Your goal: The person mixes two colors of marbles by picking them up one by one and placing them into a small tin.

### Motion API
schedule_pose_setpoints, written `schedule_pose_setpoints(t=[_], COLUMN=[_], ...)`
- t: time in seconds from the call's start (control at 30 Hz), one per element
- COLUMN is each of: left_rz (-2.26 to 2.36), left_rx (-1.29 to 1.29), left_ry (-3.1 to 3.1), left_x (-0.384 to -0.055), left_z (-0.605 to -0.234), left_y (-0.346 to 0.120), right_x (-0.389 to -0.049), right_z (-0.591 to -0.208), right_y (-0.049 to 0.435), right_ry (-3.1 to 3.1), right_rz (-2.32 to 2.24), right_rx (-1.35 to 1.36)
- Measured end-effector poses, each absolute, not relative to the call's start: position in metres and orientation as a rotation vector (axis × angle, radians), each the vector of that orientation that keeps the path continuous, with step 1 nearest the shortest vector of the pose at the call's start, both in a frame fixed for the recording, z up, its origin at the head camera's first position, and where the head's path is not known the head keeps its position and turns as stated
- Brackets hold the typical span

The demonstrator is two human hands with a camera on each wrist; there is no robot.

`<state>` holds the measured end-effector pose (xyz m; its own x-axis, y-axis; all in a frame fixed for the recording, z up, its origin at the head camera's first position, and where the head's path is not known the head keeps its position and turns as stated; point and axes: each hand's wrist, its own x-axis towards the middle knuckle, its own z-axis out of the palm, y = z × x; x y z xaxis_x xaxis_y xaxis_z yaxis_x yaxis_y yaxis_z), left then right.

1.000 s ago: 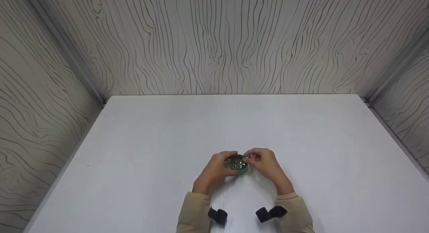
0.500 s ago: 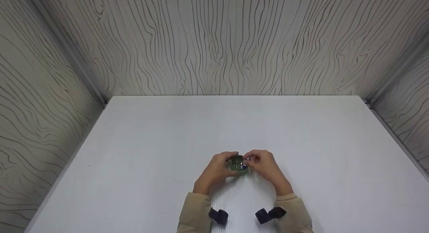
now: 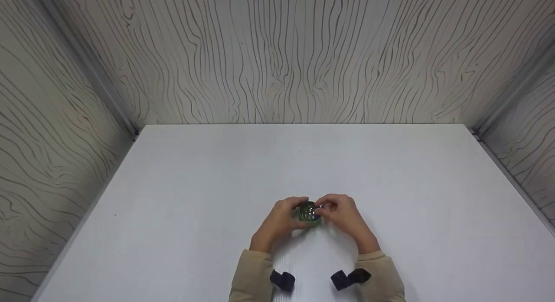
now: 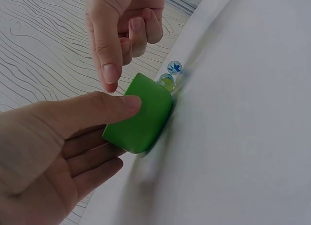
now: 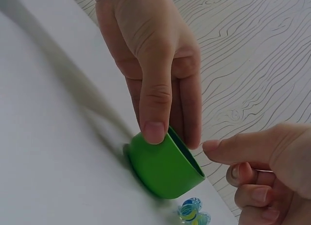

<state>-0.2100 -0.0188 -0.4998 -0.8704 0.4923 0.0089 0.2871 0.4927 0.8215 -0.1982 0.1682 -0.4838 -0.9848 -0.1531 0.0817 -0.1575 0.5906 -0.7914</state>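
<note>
Left hand (image 3: 278, 216): fingers grip cup (image 5: 164, 169)
Right hand (image 3: 344, 213): fingers curl near cup's mouth; contents hidden
Marbles (image 5: 190, 211): beside cup, nearer right hand

left hand (image 3: 280, 216) grips; right hand (image 3: 345, 211) beside, part-curled

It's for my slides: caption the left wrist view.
Left hand grips green cup, marbles beside it, right hand nearby.

Bright green on the cup (image 5: 167, 171) — marbles (image 5: 188, 211) flashing blue and yellow! White desk (image 3: 195, 176), beige sleeves (image 3: 252, 278) — and pale walls (image 3: 277, 54) streaked with dark, wavy wood-grain lines.
</note>
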Motion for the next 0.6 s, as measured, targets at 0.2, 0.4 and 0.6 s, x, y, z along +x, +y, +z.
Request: schedule_pose_setpoints(t=[0.2, 0.4, 0.6], left_rz=[1.322, 1.338, 1.345], left_rx=[0.67, 0.663, 0.645], left_ry=[2.51, 2.507, 2.505], left_x=[-0.2095, -0.2091, -0.2082], left_z=[-0.4994, -0.4993, -0.4994], left_y=[-0.0185, -0.0173, -0.0177], right_x=[-0.1983, -0.1987, -0.1979], right_z=[-0.4839, -0.4833, -0.4805], right_y=[0.1699, 0.1718, 0.1729], right_ry=[-2.804, -2.813, -2.822], right_rz=[1.404, 1.393, 1.385], right_rx=[0.239, 0.208, 0.186])
